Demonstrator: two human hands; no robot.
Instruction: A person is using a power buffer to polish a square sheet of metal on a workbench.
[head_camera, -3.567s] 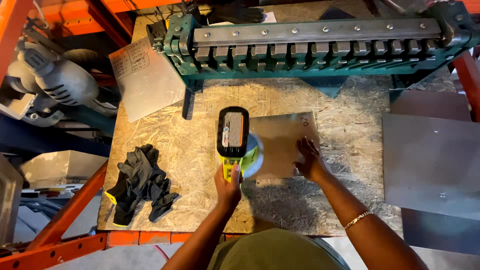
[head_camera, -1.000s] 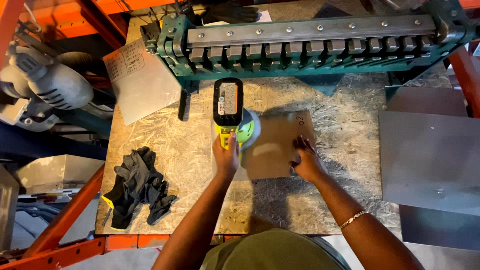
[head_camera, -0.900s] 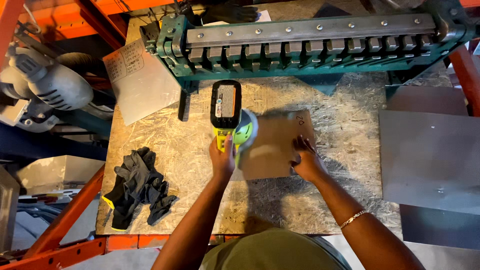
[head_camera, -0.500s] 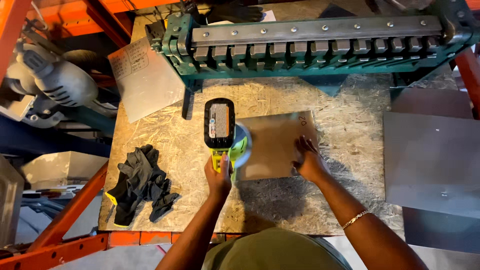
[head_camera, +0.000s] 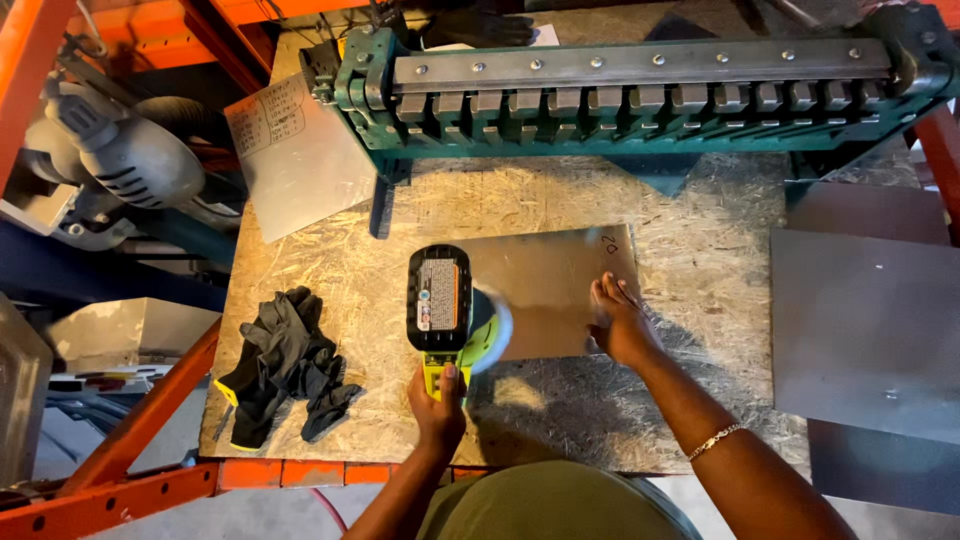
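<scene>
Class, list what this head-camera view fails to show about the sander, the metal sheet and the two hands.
- Sander pad: blurred by spin and mostly hidden under the tool's body.
- Metal sheet: left edge covered by the sander; near right corner under the right hand.
- Left hand: fingers wrapped under the handle, out of sight.
- Marks on the sheet's far corner: too small.
- Gloves: bunched, count unclear.

A yellow-green cordless sander (head_camera: 442, 312) is gripped in the left hand (head_camera: 437, 410), its pad on a flat metal sheet (head_camera: 550, 290) pinned under the right hand (head_camera: 620, 325).
</scene>
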